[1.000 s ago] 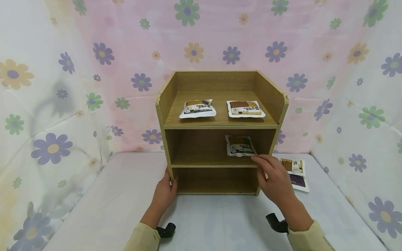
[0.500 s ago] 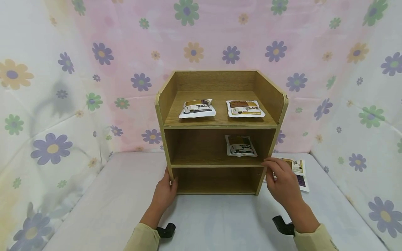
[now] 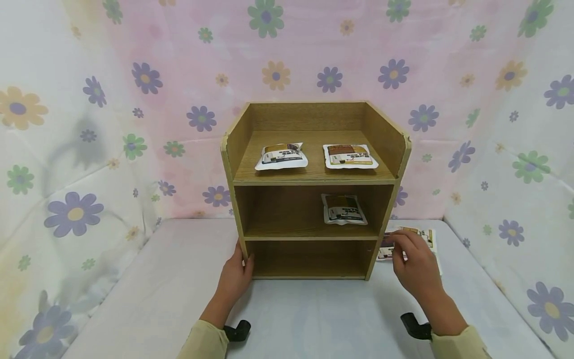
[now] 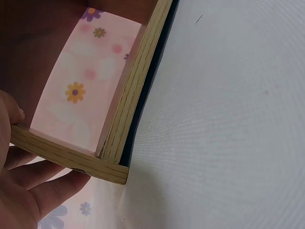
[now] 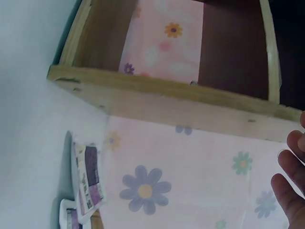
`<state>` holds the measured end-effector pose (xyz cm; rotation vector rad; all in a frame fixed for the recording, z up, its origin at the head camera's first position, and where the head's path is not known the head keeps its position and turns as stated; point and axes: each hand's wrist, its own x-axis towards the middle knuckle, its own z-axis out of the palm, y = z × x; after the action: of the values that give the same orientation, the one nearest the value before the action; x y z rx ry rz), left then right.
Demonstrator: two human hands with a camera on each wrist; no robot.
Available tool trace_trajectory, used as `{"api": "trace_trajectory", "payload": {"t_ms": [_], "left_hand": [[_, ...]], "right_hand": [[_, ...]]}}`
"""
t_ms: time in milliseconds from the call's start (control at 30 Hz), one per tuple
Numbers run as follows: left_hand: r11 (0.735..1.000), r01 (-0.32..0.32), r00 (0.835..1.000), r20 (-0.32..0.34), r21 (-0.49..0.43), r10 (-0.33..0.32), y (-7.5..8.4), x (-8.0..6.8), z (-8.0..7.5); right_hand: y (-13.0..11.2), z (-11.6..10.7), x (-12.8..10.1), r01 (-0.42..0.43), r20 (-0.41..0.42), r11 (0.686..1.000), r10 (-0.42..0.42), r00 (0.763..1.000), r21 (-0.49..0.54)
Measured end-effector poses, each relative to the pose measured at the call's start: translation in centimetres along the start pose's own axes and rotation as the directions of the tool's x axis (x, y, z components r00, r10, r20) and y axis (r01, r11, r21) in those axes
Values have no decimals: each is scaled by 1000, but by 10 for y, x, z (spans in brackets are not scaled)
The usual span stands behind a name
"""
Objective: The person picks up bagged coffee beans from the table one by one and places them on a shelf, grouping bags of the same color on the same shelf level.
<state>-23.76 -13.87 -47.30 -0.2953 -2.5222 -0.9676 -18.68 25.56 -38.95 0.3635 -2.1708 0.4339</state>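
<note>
The right hand (image 3: 414, 267), fingers loosely spread and empty, hovers over the packets (image 3: 423, 235) lying flat on the table at its 12 o'clock, right of the shelf (image 3: 314, 182); the left hand (image 3: 235, 276) grips the shelf's lower-left post.

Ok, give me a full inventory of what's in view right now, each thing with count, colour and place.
Wooden shelf unit: one, light brown, three tiers, standing on the table.
Packets on the top tier: two, white with brown print, lying flat side by side.
Packet on the middle tier: one, white with dark brown print, right side.
Packets on the table: at least two, white with brown and purple print, right of the shelf unit.
Table: one, pale grey cover.
Backdrop: floral cloth, pink and white, behind and at both sides.
Left hand: holds the shelf unit's lower left upright.
Right hand: fingers on the packets on the table; grip unclear.
</note>
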Motion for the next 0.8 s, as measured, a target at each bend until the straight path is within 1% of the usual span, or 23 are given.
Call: {"api": "trace_trajectory", "payload": {"t_ms": [100, 300, 500, 667, 800], "left_hand": [[1000, 0, 1000, 1, 7, 0, 1, -1, 0], [1000, -1, 1000, -2, 7, 1, 3, -1, -1], [1000, -16, 1000, -14, 9, 16, 2, -1, 0], [1000, -9, 1000, -11, 5, 9, 2, -1, -1], [1000, -14, 1000, -21, -1, 14, 3, -1, -1]], "right_hand": [[5, 0, -2, -16, 14, 1000, 16, 1000, -4], [18, 3, -9, -85, 76, 996, 86, 993, -6], [32, 7, -13, -114, 127, 993, 114, 985, -6], [43, 8, -17, -145, 165, 989, 149, 975, -36], [52, 7, -18, -172, 196, 983, 181, 964, -60]]}}
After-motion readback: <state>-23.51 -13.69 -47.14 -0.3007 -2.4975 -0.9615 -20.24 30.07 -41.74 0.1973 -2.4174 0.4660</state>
